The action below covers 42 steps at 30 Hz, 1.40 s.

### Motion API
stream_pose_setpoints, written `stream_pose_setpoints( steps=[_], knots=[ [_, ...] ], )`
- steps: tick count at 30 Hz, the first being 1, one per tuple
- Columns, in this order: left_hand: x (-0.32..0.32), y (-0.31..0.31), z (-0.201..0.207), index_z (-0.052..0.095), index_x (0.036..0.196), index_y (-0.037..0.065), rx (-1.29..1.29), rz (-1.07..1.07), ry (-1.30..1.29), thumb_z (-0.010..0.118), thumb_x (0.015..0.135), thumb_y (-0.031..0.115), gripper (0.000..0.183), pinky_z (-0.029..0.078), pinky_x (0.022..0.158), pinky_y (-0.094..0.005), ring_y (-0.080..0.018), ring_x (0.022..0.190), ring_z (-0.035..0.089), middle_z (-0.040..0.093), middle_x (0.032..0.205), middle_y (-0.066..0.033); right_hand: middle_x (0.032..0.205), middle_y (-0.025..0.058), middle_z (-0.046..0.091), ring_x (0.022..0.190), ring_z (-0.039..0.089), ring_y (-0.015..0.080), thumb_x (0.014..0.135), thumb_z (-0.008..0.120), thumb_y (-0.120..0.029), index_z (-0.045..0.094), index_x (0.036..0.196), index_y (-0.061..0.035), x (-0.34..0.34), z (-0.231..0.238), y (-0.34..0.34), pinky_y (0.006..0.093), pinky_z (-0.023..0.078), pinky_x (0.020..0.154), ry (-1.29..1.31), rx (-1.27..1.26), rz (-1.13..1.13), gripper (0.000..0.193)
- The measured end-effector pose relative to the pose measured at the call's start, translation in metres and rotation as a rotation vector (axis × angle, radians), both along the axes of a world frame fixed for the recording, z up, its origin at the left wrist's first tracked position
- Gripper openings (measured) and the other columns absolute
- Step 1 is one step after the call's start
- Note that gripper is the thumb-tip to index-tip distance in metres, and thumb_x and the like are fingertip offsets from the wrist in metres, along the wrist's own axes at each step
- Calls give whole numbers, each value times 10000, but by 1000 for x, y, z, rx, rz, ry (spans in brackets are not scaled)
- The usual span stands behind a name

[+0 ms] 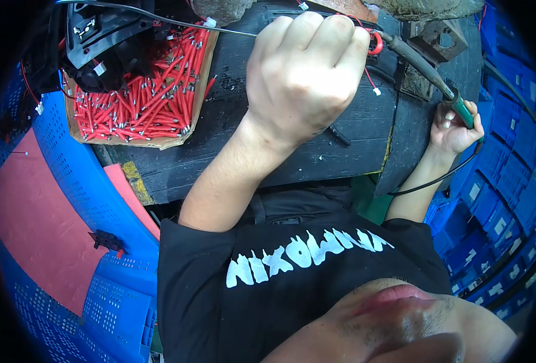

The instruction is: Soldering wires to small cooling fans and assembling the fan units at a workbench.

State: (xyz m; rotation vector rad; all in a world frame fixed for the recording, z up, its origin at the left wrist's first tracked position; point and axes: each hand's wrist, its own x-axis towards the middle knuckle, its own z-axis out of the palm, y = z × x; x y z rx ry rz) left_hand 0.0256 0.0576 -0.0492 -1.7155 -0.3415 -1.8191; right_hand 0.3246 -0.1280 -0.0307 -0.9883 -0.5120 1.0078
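Note:
My right hand [455,128] grips the green handle [463,114] of a soldering iron [422,68], whose grey shaft slants up and left. Its front end reaches a red ring-shaped piece [375,44] just beyond my left hand. My left hand [307,72] is closed in a fist, knuckles up, over the black bench. A thin solder wire [219,29] runs into this fist from the left. Most of the part under the fist is hidden, and the iron's tip cannot be made out. A thin red lead with a white plug [376,91] hangs out beside the fist.
At left a cardboard tray [159,144] holds many red sleeved pieces, with black plastic housings [107,36] over it. A metal block [434,42] stands at the back right. Blue bins [503,199] line the right side; a blue crate with a pink sheet [44,224] is left.

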Motion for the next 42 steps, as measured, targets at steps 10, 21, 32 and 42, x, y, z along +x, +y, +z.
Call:
stream_pose_setpoints(
  steps=[10,21,32,42],
  knots=[
    [0,-3,-1,739,954,25,-24,41,-29,678,798,117,190,480,697,-320,-208,788,649,699,945,-71,754,195,690,470,529,210,943,423,-391,722,993,-57,0,1,0,270,366,401,2,-16,-21,451],
    [-38,-63,92,736,959,14,-913,52,508,686,790,99,196,481,697,-326,-218,785,655,697,929,-76,728,181,675,490,538,206,942,428,-407,717,979,-55,-2,2,2,267,373,409,12,-36,-77,457],
    [-30,-51,56,734,971,11,-742,-60,264,681,775,35,204,496,661,-340,-246,750,661,696,924,-94,690,185,640,498,503,210,939,420,-427,735,1009,-57,0,0,7,256,330,401,75,-9,-40,491],
    [-52,-76,112,650,1131,15,-1054,-87,254,699,819,3,317,530,793,-389,-350,880,644,630,989,-182,720,150,645,509,499,171,966,385,-388,718,1082,-25,16,-15,11,259,321,418,85,95,87,506]
  ],
)
